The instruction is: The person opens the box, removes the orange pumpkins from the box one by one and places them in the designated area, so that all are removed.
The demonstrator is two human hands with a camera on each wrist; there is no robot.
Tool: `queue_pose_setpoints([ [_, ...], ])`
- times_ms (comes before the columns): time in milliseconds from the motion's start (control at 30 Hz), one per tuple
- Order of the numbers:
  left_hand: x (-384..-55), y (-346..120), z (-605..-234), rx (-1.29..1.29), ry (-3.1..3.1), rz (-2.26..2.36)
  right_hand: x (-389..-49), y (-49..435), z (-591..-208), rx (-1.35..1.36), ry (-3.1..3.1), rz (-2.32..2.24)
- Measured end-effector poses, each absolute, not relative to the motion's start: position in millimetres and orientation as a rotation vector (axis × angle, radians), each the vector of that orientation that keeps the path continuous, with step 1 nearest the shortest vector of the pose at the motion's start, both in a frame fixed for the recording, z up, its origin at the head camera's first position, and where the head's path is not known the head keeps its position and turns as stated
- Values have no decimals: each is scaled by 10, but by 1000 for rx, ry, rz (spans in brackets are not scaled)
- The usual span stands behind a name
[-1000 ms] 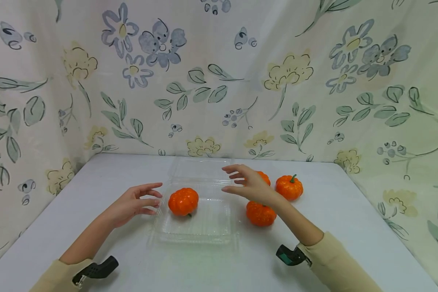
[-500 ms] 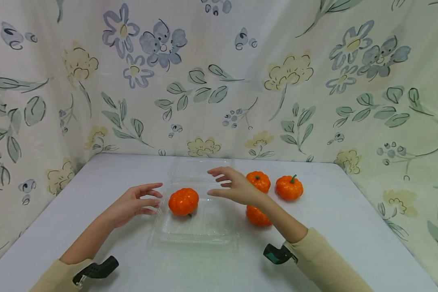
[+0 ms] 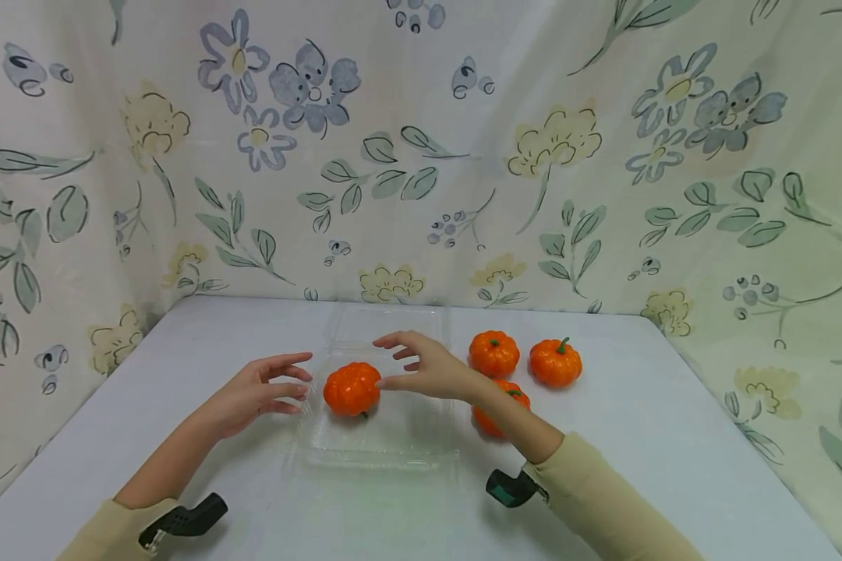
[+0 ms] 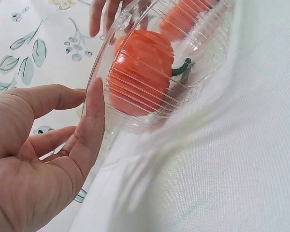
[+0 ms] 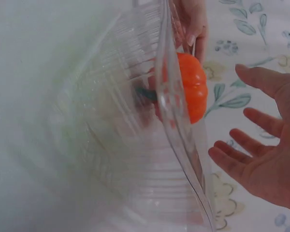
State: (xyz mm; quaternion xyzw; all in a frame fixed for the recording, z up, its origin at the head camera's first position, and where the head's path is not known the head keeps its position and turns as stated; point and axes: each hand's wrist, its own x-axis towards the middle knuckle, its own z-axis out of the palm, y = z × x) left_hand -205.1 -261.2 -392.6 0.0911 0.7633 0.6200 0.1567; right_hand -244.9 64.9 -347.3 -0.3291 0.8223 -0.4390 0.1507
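A clear plastic clamshell box [image 3: 379,458] lies on the table with its lid [image 3: 386,319] folded back. One small orange pumpkin [image 3: 351,389] rests in its left half, its green stem turned toward me. At the box's left rim is my left hand [image 3: 256,393], fingertips and thumb right at the edge in a loose curve, as the left wrist view [image 4: 53,145] also shows. My right hand [image 3: 428,370] hovers over the box with fingers spread and nothing held; its thumb tip overlaps the pumpkin in the head view, while the right wrist view shows a gap between them.
Right of the box sit three more orange pumpkins: one at the back [image 3: 494,354], another farther right [image 3: 556,363], and a nearer one [image 3: 491,417] partly hidden by my right forearm. A floral curtain [image 3: 421,156] hangs behind the white table [image 3: 224,327].
My right hand has moved left from the loose pumpkins to beside the pumpkin in the box. My left hand and the box stay in place.
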Motion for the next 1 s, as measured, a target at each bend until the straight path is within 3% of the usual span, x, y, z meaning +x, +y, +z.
queue_pose_setpoints([
  [1000,-2026,-2617,-3925,296,2162,1790,-2421,232,-3691,-943,2386,-1057],
])
